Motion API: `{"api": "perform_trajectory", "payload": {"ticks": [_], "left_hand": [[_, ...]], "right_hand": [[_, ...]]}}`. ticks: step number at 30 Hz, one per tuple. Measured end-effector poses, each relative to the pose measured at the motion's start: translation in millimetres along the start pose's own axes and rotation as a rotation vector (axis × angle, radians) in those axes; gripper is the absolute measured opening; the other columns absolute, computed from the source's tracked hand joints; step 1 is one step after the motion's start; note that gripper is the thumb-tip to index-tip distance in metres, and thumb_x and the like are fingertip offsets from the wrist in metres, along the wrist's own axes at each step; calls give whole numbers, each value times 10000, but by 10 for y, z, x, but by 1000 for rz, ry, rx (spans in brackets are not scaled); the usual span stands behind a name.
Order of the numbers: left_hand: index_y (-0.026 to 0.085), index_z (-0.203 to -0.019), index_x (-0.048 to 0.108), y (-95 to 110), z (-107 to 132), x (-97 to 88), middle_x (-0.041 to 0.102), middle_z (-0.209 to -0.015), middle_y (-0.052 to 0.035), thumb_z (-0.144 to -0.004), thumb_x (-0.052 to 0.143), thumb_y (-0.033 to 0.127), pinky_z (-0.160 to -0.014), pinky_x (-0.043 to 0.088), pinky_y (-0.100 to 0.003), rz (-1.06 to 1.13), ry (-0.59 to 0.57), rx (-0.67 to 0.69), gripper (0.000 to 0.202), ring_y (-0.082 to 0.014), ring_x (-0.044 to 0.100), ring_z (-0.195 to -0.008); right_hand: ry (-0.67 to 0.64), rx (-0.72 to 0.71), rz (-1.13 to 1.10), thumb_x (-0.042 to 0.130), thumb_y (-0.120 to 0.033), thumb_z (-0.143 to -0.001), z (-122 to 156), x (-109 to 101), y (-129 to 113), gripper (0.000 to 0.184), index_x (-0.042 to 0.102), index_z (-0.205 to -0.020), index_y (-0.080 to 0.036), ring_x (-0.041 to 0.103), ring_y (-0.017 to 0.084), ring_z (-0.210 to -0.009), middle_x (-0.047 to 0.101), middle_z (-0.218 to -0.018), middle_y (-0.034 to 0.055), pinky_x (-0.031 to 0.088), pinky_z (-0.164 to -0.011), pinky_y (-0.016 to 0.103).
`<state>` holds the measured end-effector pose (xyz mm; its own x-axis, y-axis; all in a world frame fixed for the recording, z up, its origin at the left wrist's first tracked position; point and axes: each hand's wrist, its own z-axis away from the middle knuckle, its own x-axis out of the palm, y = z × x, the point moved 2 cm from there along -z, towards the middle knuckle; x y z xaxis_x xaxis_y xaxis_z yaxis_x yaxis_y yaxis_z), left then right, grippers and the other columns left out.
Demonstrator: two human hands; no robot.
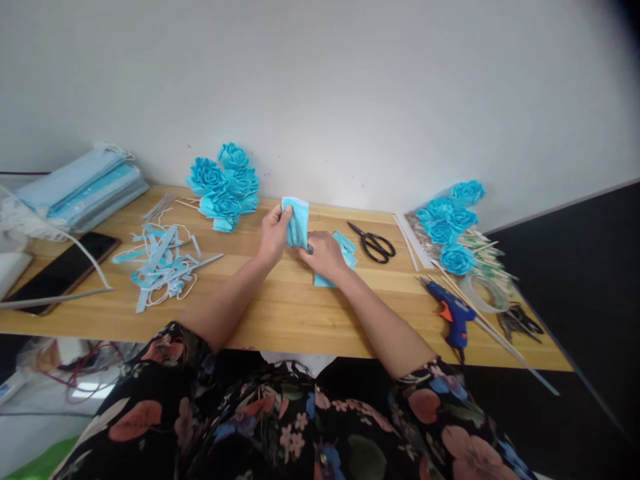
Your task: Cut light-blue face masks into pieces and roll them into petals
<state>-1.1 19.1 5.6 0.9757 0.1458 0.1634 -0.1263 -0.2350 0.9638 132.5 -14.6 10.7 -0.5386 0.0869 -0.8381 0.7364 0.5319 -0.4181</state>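
While clamping blue cloth (299, 223) between thumb and fingers of left hand (273, 233), pinches its lower edge with right hand (325, 255); holds it above wooden table (285, 313), near black scissors (365, 235).

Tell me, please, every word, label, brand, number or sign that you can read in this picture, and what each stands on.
None: no text can be read anywhere.
Blue piece in the hands: no lettering shows.
Glue gun: any marking is too small and blurred to read.
Phone: dark, with no readable text.
Stacked masks: no legible print.
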Motion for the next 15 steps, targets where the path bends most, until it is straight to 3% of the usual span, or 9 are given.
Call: {"api": "perform_trajectory", "payload": {"ticks": [3, 6, 10, 15], "left_hand": [[198, -697, 442, 22, -13, -37, 411, -640, 29, -840, 564, 541, -564, 318, -234, -131, 53, 76, 390, -109, 390, -625], [203, -667, 401, 69, -26, -70, 370, -627, 28, -861, 550, 488, -581, 308, -242, -241, 92, 155, 376, -116, 364, -637], [202, -642, 412, 124, 30, -32, 383, -613, 24, -863, 543, 451, -591, 290, -262, -333, 29, 207, 358, -126, 372, -628], [202, -656, 459, 150, 160, 76, 443, -614, 17, -859, 549, 426, -614, 305, -268, -402, -90, 223, 315, -142, 418, -641]], "right_hand": [[-74, 11, -142, 623, -386, -837, 7, -9, 18, 320, 566, -591, -189, 564, 165, -652, 634, -656, 33, 364, -655, 285], [-116, 53, -472, 512, -561, -893, -2, -122, 141, 418, 685, -798, -192, 627, 168, -745, 699, -785, 34, 438, -723, 282], [75, 203, -732, 345, -708, -899, -25, -351, 339, 647, 707, -1057, -195, 655, 180, -809, 720, -873, 62, 495, -794, 313], [157, 222, -743, 511, -632, -862, -25, -416, 335, 527, 711, -1059, -187, 637, 167, -799, 718, -907, 47, 492, -775, 292]]}}
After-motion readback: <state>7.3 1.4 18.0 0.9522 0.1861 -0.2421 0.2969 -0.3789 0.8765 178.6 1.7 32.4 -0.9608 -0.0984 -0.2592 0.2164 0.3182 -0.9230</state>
